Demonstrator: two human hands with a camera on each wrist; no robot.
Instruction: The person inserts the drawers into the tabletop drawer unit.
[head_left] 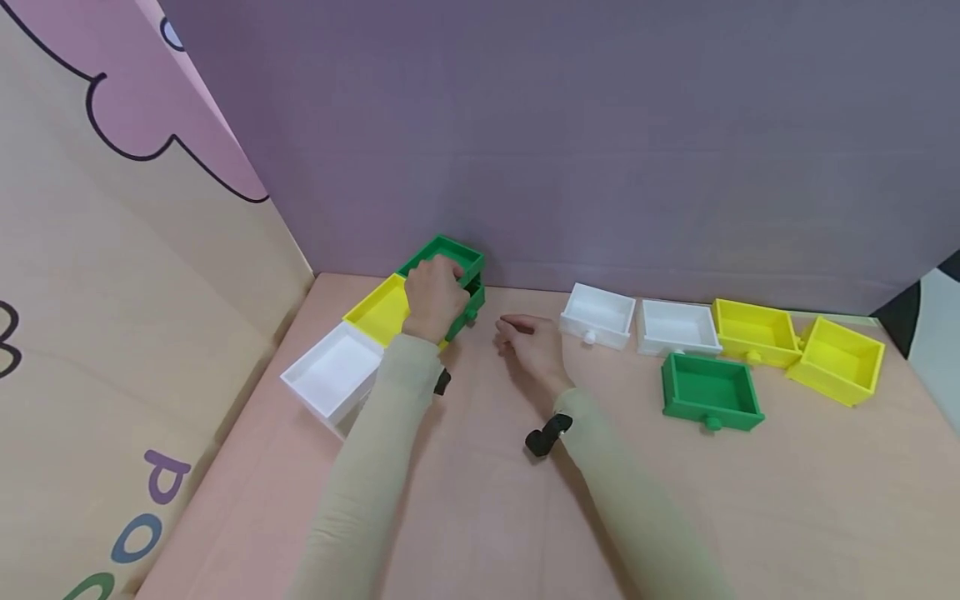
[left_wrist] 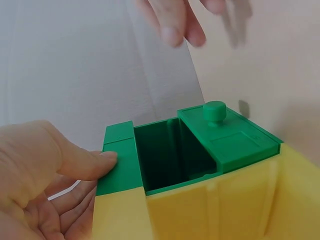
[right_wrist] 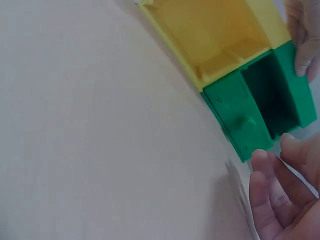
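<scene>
My left hand (head_left: 435,296) is at the top front of a green drawer cabinet (head_left: 442,248). In the left wrist view its thumb (left_wrist: 102,162) presses the front of the cabinet's top rim, with the other fingers curled behind. A green drawer (left_wrist: 235,140) with a round knob sits in the lower slot; the slot above it is a dark opening. Right of the cabinet, my right hand (head_left: 534,342) hangs loosely curled and holds nothing. Its fingertips (right_wrist: 260,157) appear close to the drawer's front in the right wrist view.
A yellow cabinet (head_left: 378,310) and a white cabinet (head_left: 333,371) stand in line with the green one. To the right are two white drawers (head_left: 597,312), two yellow drawers (head_left: 840,358) and a green drawer (head_left: 712,390). A grey-purple wall (head_left: 570,150) rises behind.
</scene>
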